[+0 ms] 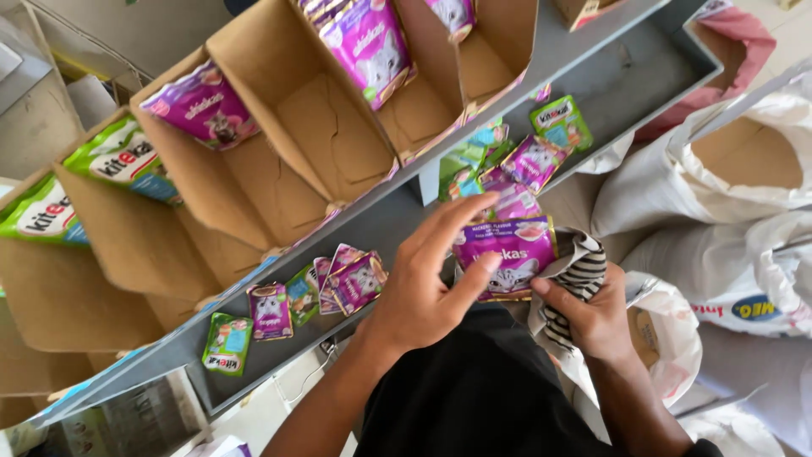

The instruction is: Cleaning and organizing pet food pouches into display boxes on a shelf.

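Note:
My left hand (427, 279) holds a purple pet-food pouch (507, 254) with a cat picture, thumb on its front and fingers behind it. My right hand (588, 317) grips a black-and-white striped cloth (584, 275) pressed against the pouch's right edge. Both hands hover over the grey metal shelf (389, 228). Beyond the held pouch lie more purple and green pouches (533, 156) in a loose pile on the shelf. Another cluster of small pouches (338, 283) lies on the shelf left of my left hand.
Open cardboard boxes (313, 127) on the upper shelf hold purple pouches (368, 42) and green pouches (127, 156). Large white sacks (744, 211) stand to the right, one open and brown inside. A green pouch (227, 343) lies near the shelf's left end.

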